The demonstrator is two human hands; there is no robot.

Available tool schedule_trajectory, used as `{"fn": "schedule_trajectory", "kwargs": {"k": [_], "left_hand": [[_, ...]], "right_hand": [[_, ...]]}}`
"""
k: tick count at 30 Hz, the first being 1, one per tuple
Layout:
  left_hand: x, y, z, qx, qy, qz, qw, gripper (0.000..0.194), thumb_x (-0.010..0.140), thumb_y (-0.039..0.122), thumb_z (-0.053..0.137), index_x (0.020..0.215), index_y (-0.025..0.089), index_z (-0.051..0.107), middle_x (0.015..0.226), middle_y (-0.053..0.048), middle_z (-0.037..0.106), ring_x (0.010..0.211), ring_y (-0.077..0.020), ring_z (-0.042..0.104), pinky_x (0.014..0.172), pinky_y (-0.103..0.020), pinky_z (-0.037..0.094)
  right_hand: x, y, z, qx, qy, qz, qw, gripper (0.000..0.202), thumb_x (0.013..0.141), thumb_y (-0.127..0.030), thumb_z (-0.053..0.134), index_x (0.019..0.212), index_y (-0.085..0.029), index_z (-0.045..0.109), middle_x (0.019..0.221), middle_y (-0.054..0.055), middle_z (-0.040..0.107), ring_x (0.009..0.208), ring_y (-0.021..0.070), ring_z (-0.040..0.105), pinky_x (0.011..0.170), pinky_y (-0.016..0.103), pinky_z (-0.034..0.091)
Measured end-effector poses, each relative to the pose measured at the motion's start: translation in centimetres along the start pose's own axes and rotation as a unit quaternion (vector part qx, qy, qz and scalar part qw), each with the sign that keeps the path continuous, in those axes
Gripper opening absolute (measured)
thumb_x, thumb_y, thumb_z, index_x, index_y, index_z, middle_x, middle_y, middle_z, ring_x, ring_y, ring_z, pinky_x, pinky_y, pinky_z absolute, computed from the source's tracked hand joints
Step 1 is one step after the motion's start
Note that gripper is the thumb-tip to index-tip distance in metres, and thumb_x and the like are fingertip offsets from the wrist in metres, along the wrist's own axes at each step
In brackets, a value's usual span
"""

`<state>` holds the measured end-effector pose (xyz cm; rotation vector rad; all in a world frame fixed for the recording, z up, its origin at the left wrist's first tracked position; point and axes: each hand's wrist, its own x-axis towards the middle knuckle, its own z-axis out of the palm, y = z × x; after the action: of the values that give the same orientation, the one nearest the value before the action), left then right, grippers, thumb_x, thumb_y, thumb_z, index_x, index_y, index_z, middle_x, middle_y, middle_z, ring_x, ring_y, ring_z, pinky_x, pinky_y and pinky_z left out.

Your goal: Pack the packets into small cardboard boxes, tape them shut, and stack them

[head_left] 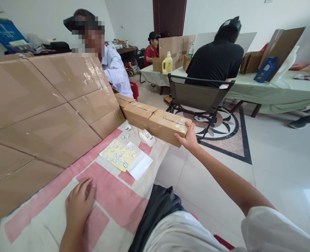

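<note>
My right hand [189, 138] grips the near end of a long, low cardboard box [168, 122], thumb on its side and fingers over its top corner. That box continues a row along the table's right side. My left hand [78, 201] rests on the pink and white tablecloth [113, 189], thumb apart from the fingers, holding nothing. Between the hands lie a yellow card [118, 154] covered with small pale pieces, a white sheet of paper [141, 164] partly beside it, and a white plastic device [147, 138] close to the box row.
A tall wall of taped cardboard boxes [52, 105] lines the table's far left side. A person in a light shirt [115, 70] is behind it. A folding chair [199, 94] holds a person in black [214, 57] at a green-covered table [270, 96] with bottles and cardboard.
</note>
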<state>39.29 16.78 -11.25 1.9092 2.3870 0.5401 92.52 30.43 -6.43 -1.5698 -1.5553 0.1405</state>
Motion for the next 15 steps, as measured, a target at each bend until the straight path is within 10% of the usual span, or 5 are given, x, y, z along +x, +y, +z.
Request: {"fn": "schedule_trajectory", "kwargs": {"k": [15], "left_hand": [[-0.3,-0.2,0.2,-0.010,0.004,0.002,1.000,0.049,0.098,0.047,0.035,0.131,0.022,0.062,0.146,-0.011,0.061,0.134,-0.0338,0.054,0.114,-0.054,0.038]], "right_hand": [[2.3,-3.9,4.5,-0.021,-0.027,0.039,0.999,0.101,0.077,-0.074,0.066,0.151,-0.014,0.033,0.151,0.027,0.032,0.145,0.0439,0.035,0.109,0.060,0.046]]}}
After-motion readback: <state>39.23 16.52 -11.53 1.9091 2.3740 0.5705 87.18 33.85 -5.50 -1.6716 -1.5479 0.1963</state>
